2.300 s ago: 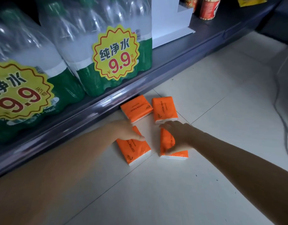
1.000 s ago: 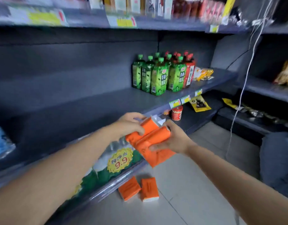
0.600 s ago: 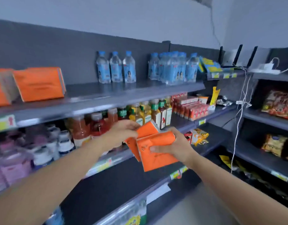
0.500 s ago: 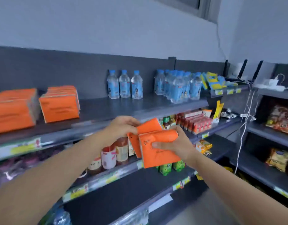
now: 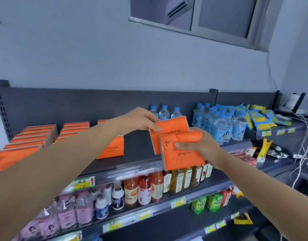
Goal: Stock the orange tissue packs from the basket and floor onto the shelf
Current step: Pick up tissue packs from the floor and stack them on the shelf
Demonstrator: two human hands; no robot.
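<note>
Raised since half a second ago, the left hand (image 5: 141, 119) and right hand (image 5: 202, 148) now work level with the top shelf (image 5: 137, 153) rather than the drinks tier below it. The left hand pinches the rear pack (image 5: 174, 127) at its upper left corner, thumb on the orange front face and fingers curled over the top edge. The right hand grips the front pack (image 5: 179, 157), thumb pressed across its face and fingers wrapped round its right side. This pack overlaps the lower part of the rear one and hangs in front of the shelf's lip. Both tissue packs are held upright in the air, just before a bare stretch of shelf. To their left an orange standing pack (image 5: 113, 148) sits on the shelf, and further left two rows of stocked packs (image 5: 31, 141) are filed front to back. Water bottles (image 5: 219, 126) crowd the shelf to the right. Bottled drinks (image 5: 149, 186) fill the tier beneath.
</note>
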